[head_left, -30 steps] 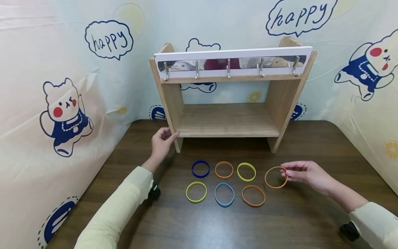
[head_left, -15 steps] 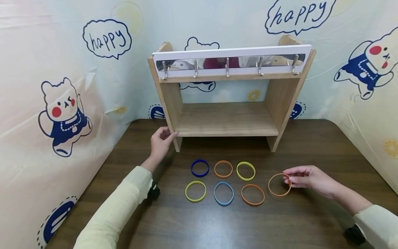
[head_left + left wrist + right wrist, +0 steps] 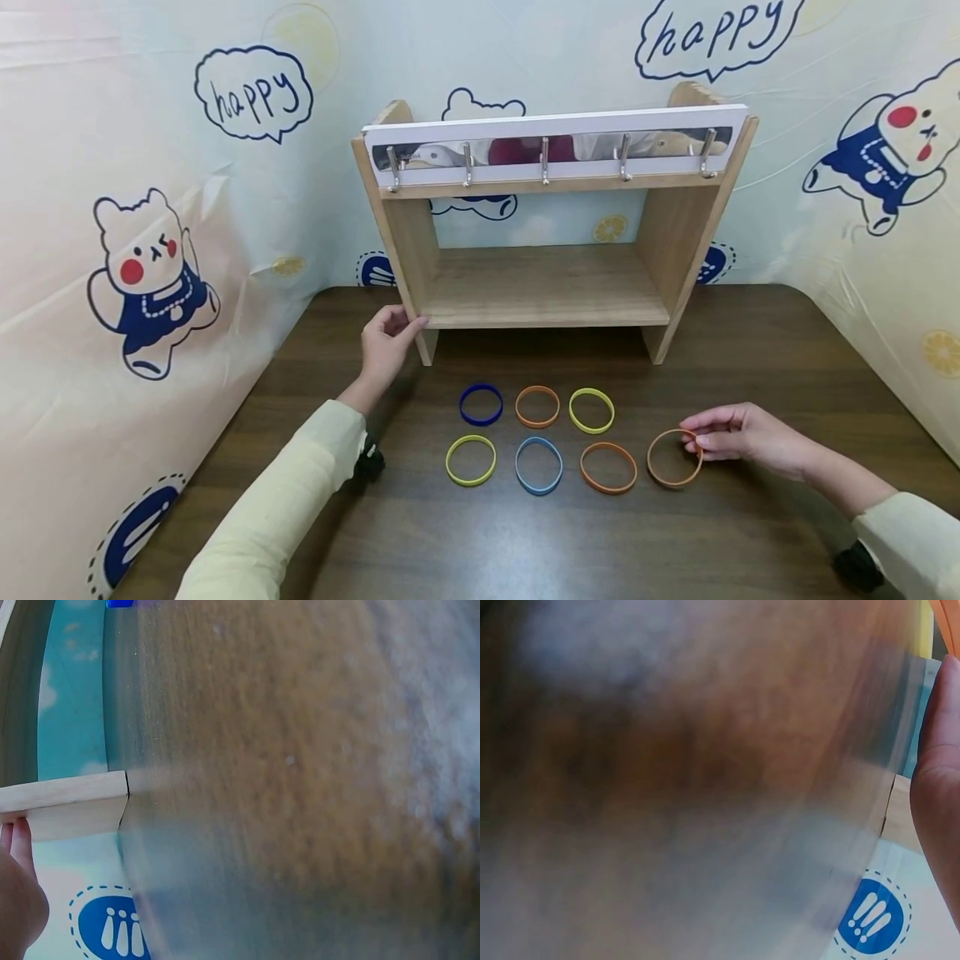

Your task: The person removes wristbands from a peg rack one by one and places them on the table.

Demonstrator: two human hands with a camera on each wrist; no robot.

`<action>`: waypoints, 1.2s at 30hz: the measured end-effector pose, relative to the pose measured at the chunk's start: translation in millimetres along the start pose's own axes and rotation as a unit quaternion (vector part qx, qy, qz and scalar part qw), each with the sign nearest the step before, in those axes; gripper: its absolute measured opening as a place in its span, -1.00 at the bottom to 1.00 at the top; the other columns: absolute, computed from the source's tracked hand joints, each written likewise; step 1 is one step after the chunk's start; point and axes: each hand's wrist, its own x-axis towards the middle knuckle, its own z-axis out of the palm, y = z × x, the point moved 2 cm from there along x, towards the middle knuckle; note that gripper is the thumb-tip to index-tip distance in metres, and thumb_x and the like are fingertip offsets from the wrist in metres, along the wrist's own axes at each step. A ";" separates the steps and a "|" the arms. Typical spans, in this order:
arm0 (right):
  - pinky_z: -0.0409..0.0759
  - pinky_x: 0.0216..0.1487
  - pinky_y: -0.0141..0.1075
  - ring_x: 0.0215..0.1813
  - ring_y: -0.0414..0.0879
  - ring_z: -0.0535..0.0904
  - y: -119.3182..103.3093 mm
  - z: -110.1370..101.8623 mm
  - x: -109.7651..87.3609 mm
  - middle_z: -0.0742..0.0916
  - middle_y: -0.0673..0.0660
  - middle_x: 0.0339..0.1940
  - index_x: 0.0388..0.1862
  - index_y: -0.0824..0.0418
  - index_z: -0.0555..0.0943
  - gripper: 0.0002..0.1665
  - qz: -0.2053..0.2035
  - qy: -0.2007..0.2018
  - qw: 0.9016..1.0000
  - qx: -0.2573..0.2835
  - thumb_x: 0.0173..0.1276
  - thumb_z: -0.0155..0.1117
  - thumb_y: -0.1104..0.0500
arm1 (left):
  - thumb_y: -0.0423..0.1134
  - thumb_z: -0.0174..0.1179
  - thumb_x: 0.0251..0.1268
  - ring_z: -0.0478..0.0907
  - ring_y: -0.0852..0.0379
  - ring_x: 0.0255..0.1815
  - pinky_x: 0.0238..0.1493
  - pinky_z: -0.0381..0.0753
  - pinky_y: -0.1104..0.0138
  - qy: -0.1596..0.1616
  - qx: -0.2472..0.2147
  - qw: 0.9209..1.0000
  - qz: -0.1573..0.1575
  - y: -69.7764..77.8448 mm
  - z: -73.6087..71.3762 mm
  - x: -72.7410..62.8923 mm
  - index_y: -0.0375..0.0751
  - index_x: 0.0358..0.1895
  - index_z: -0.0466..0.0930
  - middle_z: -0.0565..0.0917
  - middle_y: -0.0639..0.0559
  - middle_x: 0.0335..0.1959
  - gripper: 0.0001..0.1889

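My left hand [image 3: 384,346] grips the lower left side panel of a wooden shelf rack [image 3: 547,287], thumb on the front edge and fingers behind. In the left wrist view its fingers [image 3: 22,844] touch the panel. My right hand [image 3: 753,440] pinches a thin orange silicone wristband [image 3: 675,485] at its right side, low over the table. Left of it lie two rows of wristbands: dark blue [image 3: 481,423], orange [image 3: 537,426] and yellow [image 3: 592,431] behind; yellow-green [image 3: 470,482], light blue [image 3: 538,492] and orange [image 3: 608,491] in front.
Across the rack's top runs a white rail [image 3: 555,122] with several metal hooks [image 3: 545,162], all bare. Everything stands on a dark wooden table [image 3: 480,550]. A printed cloth [image 3: 247,192] with cartoon bears closes off the back and sides.
My right hand has moved slightly down and toward me with the orange wristband, which now sits beside the front row. The left hand keeps its grip on the rack.
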 end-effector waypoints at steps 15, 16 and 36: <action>0.65 -0.09 -0.24 -0.07 -0.09 0.68 -0.4 2.8 -0.8 0.72 0.29 -0.07 0.08 0.73 0.38 -0.60 0.015 0.009 0.997 -0.076 0.38 0.16 0.44 | -0.35 0.35 0.23 0.59 -0.03 -0.12 -0.19 0.62 0.41 0.004 -0.007 1.000 0.001 -2.6 0.7 1.1 -0.47 -0.09 0.57 0.65 -0.30 -0.13 -0.72; 0.65 -0.11 -0.23 -0.08 -0.09 0.68 -0.6 2.7 -1.1 0.72 0.28 -0.08 0.07 0.72 0.39 -0.60 0.016 0.012 0.996 -0.084 0.37 0.17 0.44 | -0.35 0.35 0.22 0.59 -0.03 -0.12 -0.18 0.62 0.41 0.004 -0.006 1.000 0.001 -2.7 0.6 1.0 -0.47 -0.09 0.57 0.66 -0.30 -0.12 -0.72; 0.66 -0.33 -0.29 -0.24 -0.23 0.64 -3.5 1.9 -3.3 0.73 0.26 -0.20 0.04 0.60 0.51 -0.65 -0.011 -0.005 0.984 -0.179 0.33 0.25 0.41 | -0.32 0.35 0.23 0.59 0.09 -0.14 -0.15 0.62 0.38 0.004 0.000 1.000 -0.007 -3.3 0.0 1.0 -0.45 -0.07 0.57 0.66 -0.27 -0.11 -0.70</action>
